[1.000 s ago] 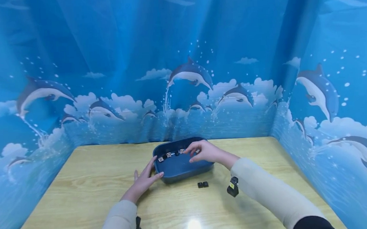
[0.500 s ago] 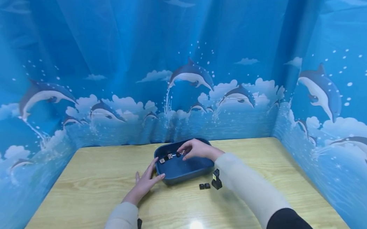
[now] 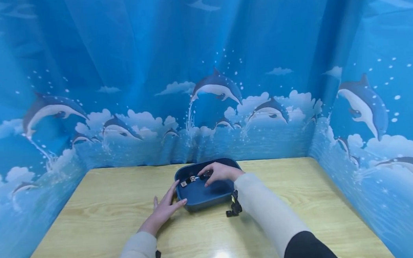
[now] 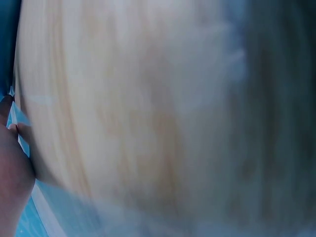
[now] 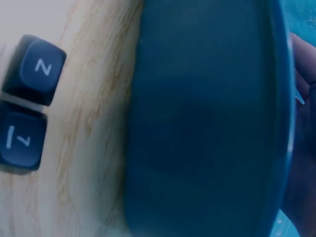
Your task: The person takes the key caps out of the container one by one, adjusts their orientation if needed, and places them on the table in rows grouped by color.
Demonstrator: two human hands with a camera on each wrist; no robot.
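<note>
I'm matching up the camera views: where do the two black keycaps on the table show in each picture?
Head: black keycaps low, slightly right of centre, just below the blue bin.
Left wrist: not in it.
Right wrist: left edge, one above the other.
Shared landmark: wooden table, in all three.

I see my cream cuffs (image 3: 250,191), a navy tray (image 3: 198,194), white-marked black keycaps (image 5: 42,71), yellow wood-grained table (image 3: 108,214) and blue dolphin-print curtain (image 3: 152,49).

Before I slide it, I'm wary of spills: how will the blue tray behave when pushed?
The blue tray is probably stiff, as its walls show no sag. Low and broad, it would likely slide rather than tip. Its smooth-looking side may feel slippery.
</note>
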